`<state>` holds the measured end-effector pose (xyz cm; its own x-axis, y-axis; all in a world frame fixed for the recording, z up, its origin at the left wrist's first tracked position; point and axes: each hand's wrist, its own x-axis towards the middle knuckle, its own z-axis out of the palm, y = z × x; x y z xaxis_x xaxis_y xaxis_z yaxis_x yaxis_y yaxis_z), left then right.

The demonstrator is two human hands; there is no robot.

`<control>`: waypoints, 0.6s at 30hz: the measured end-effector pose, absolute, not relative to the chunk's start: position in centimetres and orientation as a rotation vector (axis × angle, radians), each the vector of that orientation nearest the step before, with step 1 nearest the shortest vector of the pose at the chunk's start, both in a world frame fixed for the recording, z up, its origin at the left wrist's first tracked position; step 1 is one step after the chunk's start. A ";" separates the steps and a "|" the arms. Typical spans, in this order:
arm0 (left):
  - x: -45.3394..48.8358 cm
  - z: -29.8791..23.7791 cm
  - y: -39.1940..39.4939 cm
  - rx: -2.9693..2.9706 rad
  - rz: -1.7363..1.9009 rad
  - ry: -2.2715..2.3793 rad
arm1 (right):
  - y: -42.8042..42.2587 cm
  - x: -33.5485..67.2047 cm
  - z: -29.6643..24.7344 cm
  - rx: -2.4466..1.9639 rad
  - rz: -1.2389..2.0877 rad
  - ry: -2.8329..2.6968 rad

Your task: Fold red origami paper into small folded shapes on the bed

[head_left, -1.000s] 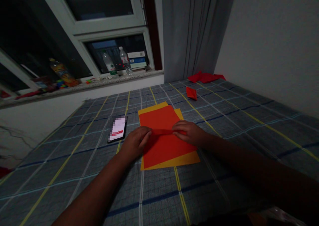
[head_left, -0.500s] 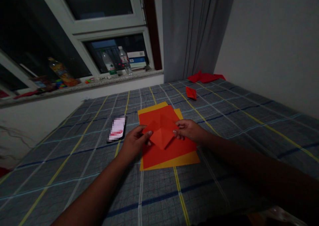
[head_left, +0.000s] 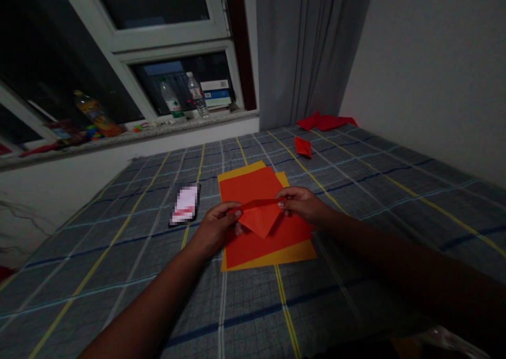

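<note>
Head view: the left hand and right hand each pinch one end of a folded red paper between thumb and fingers, a firm grasp rather than a clench. Pinched at both ends, the paper spans the gap between the hands, its pointed flap hanging down, just above a sheet of orange-red paper that lies on a yellow sheet. Both forearms reach forward and inward, wrists low. Left of these sheets lies a smartphone with a blurred screen; beyond them sit a small folded red paper piece and a crumpled red paper heap, all on a plaid bedspread.
</note>
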<state>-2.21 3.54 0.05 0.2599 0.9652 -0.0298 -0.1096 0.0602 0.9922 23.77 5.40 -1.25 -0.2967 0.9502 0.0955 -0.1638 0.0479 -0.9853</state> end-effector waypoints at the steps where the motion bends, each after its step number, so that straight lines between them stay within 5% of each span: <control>1: -2.2 0.1 3.5 1.200 1.033 0.959 | 5.4 23.7 -1.2 -0.888 1.428 -1.381; 12: -0.5 0.4 1.8 1.440 0.820 1.119 | 4.5 22.7 -1.2 -0.944 1.261 -1.562; 18: -0.4 1.2 1.8 2.041 0.882 1.251 | 3.4 22.3 -0.9 -0.880 1.102 -1.744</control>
